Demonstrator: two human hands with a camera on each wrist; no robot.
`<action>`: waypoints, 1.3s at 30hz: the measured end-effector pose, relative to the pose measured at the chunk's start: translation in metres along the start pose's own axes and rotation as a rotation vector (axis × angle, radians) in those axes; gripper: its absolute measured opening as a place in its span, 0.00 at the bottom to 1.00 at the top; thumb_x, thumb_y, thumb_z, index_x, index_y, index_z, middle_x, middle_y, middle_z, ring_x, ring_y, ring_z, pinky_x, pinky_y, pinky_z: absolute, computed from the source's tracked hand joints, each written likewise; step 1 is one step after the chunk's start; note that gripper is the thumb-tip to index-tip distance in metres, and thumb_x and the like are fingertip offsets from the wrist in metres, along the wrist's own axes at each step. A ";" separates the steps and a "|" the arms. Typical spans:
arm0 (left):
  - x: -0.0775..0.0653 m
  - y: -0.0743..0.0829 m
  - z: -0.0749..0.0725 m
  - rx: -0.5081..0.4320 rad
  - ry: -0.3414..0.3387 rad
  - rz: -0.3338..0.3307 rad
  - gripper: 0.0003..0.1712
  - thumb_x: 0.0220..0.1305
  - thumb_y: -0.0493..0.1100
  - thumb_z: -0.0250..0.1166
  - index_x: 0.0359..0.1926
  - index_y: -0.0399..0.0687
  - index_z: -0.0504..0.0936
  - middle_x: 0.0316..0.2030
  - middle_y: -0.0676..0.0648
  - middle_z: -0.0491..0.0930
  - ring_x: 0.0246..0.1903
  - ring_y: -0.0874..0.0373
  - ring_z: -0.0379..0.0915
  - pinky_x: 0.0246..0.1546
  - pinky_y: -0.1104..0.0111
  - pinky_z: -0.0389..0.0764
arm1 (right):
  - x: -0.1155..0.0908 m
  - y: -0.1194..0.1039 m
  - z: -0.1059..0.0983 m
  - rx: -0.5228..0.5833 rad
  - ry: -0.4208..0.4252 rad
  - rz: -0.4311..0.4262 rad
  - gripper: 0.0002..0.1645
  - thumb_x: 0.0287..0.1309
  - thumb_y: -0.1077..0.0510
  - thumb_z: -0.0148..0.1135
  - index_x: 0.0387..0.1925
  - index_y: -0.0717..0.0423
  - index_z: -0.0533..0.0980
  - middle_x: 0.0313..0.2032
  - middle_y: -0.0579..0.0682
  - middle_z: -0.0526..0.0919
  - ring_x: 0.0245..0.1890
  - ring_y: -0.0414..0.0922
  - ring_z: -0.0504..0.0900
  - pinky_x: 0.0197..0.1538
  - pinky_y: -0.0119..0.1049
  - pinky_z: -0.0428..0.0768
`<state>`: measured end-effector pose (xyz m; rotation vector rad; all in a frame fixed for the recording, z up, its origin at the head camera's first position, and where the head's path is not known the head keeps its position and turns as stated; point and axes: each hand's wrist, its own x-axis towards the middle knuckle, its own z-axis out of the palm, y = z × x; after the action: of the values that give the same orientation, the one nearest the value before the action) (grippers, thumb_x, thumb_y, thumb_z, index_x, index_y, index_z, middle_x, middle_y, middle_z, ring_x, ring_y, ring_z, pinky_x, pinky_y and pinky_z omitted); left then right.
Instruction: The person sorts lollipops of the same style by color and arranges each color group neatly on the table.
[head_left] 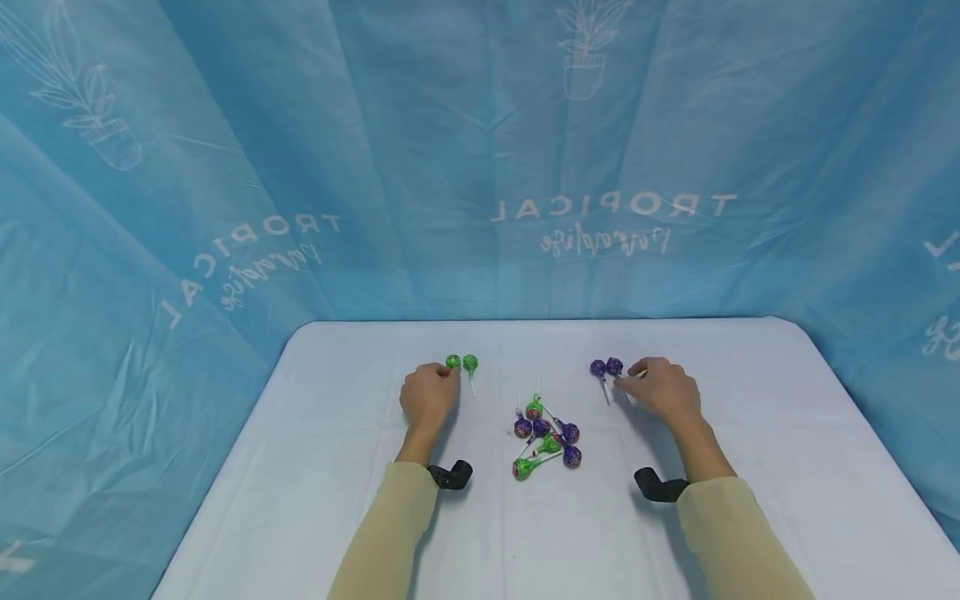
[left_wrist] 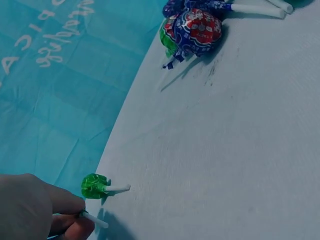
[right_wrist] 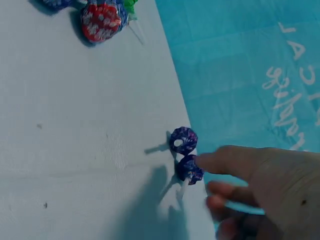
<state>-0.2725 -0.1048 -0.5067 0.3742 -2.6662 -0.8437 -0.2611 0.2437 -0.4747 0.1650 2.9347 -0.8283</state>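
Note:
My left hand (head_left: 431,395) is at the back left of the table, its fingertips pinching a green-wrapped lollipop (head_left: 453,361). In the left wrist view that lollipop's white stick (left_wrist: 95,220) sticks out from between the fingers. Right beside it lies another green lollipop (left_wrist: 94,186). At the back right, my right hand (head_left: 666,389) hovers with fingers apart by two purple lollipops lying side by side. One fingertip is at the nearer purple lollipop (right_wrist: 190,169); whether it touches cannot be told. The other purple lollipop (right_wrist: 183,140) lies just beyond.
A loose pile of several green and purple lollipops (head_left: 541,427) lies mid-table between the forearms, sticks crossing. The white-covered table (head_left: 510,533) ends at a blue printed curtain (head_left: 450,275). Black wrist cameras (head_left: 452,475) are strapped to both wrists.

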 end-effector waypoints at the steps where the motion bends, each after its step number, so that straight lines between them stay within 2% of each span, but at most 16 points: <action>1: 0.000 0.001 0.000 0.006 -0.008 0.000 0.13 0.58 0.49 0.65 0.29 0.46 0.88 0.24 0.49 0.83 0.25 0.51 0.79 0.26 0.58 0.76 | 0.000 -0.001 0.000 0.025 0.019 -0.039 0.24 0.57 0.46 0.63 0.46 0.61 0.78 0.37 0.59 0.79 0.33 0.54 0.75 0.33 0.47 0.71; 4: 0.001 0.003 0.001 0.009 -0.039 0.006 0.12 0.57 0.49 0.64 0.29 0.46 0.89 0.25 0.49 0.84 0.25 0.50 0.80 0.26 0.58 0.77 | 0.002 -0.006 0.002 0.124 0.062 -0.195 0.15 0.60 0.50 0.63 0.43 0.55 0.77 0.31 0.53 0.77 0.30 0.49 0.72 0.29 0.42 0.70; 6: 0.001 0.004 0.001 0.008 -0.051 0.010 0.12 0.56 0.48 0.64 0.29 0.46 0.89 0.25 0.48 0.84 0.25 0.50 0.80 0.26 0.57 0.78 | 0.001 -0.012 0.004 0.182 0.031 -0.317 0.12 0.61 0.52 0.63 0.43 0.53 0.78 0.30 0.49 0.76 0.29 0.47 0.71 0.28 0.40 0.70; 8: 0.002 0.005 0.002 0.008 -0.057 0.015 0.12 0.56 0.47 0.64 0.29 0.45 0.89 0.25 0.48 0.84 0.25 0.49 0.80 0.26 0.57 0.78 | -0.003 -0.018 0.007 0.195 -0.037 -0.420 0.10 0.62 0.54 0.63 0.43 0.51 0.80 0.30 0.46 0.77 0.29 0.45 0.72 0.29 0.39 0.72; 11: 0.002 0.007 0.003 0.007 -0.061 0.015 0.11 0.56 0.47 0.65 0.28 0.45 0.89 0.25 0.47 0.85 0.25 0.49 0.81 0.27 0.57 0.78 | -0.010 -0.029 0.012 0.172 -0.188 -0.554 0.09 0.63 0.59 0.61 0.44 0.52 0.81 0.33 0.44 0.79 0.30 0.43 0.73 0.31 0.38 0.74; 13: 0.003 0.007 0.004 0.009 -0.063 0.014 0.11 0.56 0.47 0.65 0.28 0.44 0.89 0.25 0.47 0.84 0.26 0.49 0.81 0.28 0.57 0.79 | -0.015 -0.037 0.015 0.126 -0.277 -0.626 0.10 0.64 0.61 0.59 0.44 0.50 0.82 0.36 0.43 0.81 0.31 0.40 0.75 0.34 0.38 0.75; 16: 0.004 0.007 0.005 0.014 -0.057 0.018 0.12 0.57 0.47 0.66 0.27 0.44 0.89 0.25 0.47 0.84 0.26 0.49 0.81 0.27 0.56 0.79 | -0.021 -0.047 0.019 0.052 -0.361 -0.708 0.13 0.65 0.64 0.56 0.43 0.47 0.83 0.39 0.44 0.82 0.35 0.39 0.76 0.38 0.38 0.76; 20: 0.005 0.006 0.005 0.021 -0.043 0.026 0.11 0.57 0.46 0.66 0.26 0.45 0.89 0.24 0.47 0.84 0.25 0.49 0.80 0.27 0.57 0.78 | -0.025 -0.054 0.023 -0.045 -0.399 -0.740 0.17 0.64 0.67 0.55 0.40 0.45 0.85 0.38 0.42 0.81 0.37 0.38 0.77 0.41 0.38 0.76; 25: 0.007 0.006 0.005 0.049 -0.039 0.046 0.11 0.57 0.45 0.65 0.23 0.45 0.88 0.22 0.48 0.83 0.24 0.50 0.80 0.26 0.58 0.78 | -0.027 -0.053 0.028 -0.071 -0.435 -0.737 0.19 0.63 0.69 0.55 0.41 0.45 0.86 0.36 0.40 0.78 0.36 0.38 0.76 0.41 0.36 0.76; 31: 0.009 0.006 0.005 0.123 -0.039 0.101 0.16 0.58 0.44 0.65 0.15 0.48 0.83 0.14 0.51 0.78 0.18 0.55 0.74 0.24 0.59 0.74 | -0.028 -0.050 0.031 -0.083 -0.387 -0.762 0.19 0.60 0.71 0.57 0.39 0.46 0.86 0.34 0.42 0.77 0.35 0.38 0.76 0.38 0.35 0.75; 35: 0.009 0.006 0.006 0.152 -0.042 0.117 0.20 0.58 0.44 0.64 0.10 0.50 0.78 0.10 0.53 0.74 0.16 0.56 0.71 0.29 0.56 0.71 | -0.027 -0.049 0.034 -0.101 -0.360 -0.735 0.20 0.59 0.72 0.56 0.37 0.46 0.86 0.32 0.40 0.76 0.33 0.38 0.75 0.39 0.37 0.75; 39: 0.010 0.006 0.008 0.159 -0.040 0.118 0.18 0.58 0.44 0.65 0.11 0.51 0.80 0.11 0.53 0.75 0.18 0.54 0.73 0.33 0.53 0.70 | -0.027 -0.049 0.036 -0.144 -0.335 -0.689 0.21 0.57 0.73 0.57 0.36 0.44 0.86 0.31 0.39 0.75 0.32 0.37 0.72 0.40 0.38 0.75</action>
<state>-0.2854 -0.0991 -0.5076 0.2367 -2.7696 -0.6123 -0.2388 0.1811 -0.4769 -0.9394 2.6981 -0.6083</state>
